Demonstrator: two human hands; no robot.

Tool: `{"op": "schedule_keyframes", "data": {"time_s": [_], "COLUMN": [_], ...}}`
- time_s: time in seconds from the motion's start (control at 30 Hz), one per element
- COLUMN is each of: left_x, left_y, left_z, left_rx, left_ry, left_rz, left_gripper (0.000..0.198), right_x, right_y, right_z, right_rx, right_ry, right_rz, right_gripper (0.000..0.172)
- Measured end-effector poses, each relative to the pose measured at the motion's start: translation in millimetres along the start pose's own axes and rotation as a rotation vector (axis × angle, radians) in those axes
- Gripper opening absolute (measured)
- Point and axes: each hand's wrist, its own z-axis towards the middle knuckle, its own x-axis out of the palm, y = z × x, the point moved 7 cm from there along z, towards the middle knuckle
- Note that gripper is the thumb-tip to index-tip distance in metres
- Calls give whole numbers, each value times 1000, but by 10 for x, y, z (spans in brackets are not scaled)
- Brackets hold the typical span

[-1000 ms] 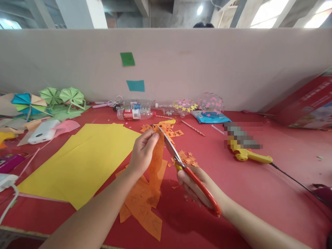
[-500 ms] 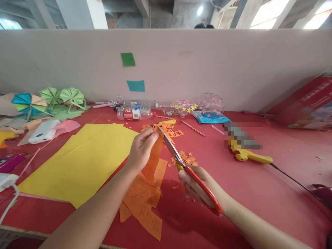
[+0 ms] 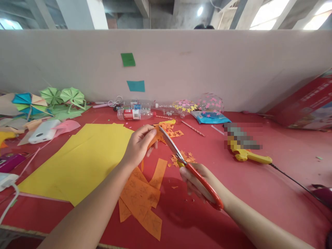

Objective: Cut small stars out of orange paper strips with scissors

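Note:
My left hand (image 3: 140, 143) pinches a strip of orange paper (image 3: 155, 137) between thumb and fingers, with much of the strip hidden behind the hand. In my right hand (image 3: 198, 181) are red-handled scissors (image 3: 201, 183), their blades pointing up and left to the paper's edge. Whether the blades are cutting the paper I cannot tell. Below the hands lie several orange paper pieces (image 3: 141, 193) with star outlines drawn on them. Small cut orange stars (image 3: 184, 157) form a pile behind the scissors. Orange scraps (image 3: 171, 130) lie farther back.
Yellow paper sheets (image 3: 85, 155) cover the left of the red table (image 3: 246, 207). At the back are plastic bottles (image 3: 133, 114), a striped straw (image 3: 193, 128) and a blue packet (image 3: 211, 117). A yellow corded tool (image 3: 254, 156) lies right; folded green paper umbrellas (image 3: 72, 96) stand left.
My left hand has shifted slightly left and turned, so the orange strip that hung below it now shows only near the fingertips. The scissors have barely moved.

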Motion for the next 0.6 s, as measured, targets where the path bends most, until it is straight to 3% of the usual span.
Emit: {"op": "schedule_keyframes", "data": {"time_s": [0.6], "left_x": [97], "left_y": [50], "left_z": [-58], "left_rx": [-49], "left_ry": [-52], "left_rz": [-34], "left_gripper": [24], "right_x": [28], "right_y": [-3], "right_z": [-24], "right_rx": [2], "right_ry": [4], "right_rz": [-10], "right_gripper": [51]}}
